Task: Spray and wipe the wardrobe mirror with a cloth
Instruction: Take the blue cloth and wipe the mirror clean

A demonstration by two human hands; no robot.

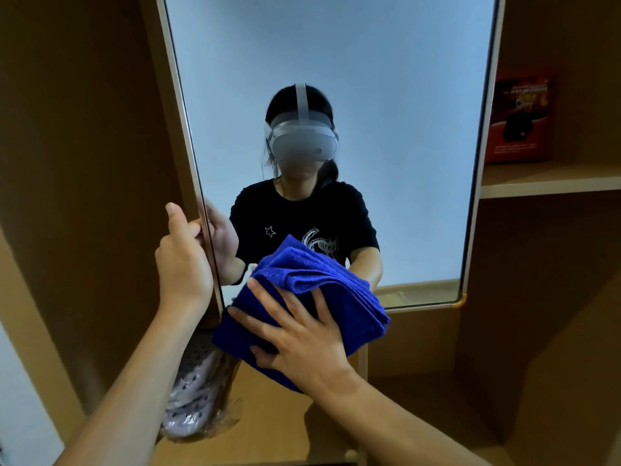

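wiping step: right hand (pixel 304 344), fingers spread, presses the blue cloth (pixel 312 297) to the mirror (pixel 336 79)'s lower edge; left hand (pixel 183 260) grips its frame; next, sweep upward.

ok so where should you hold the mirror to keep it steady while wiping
Grip the mirror by its left frame edge, coming from the left: that edge stands free, and the left hand wraps it there. The right hand presses the cloth low on the glass.
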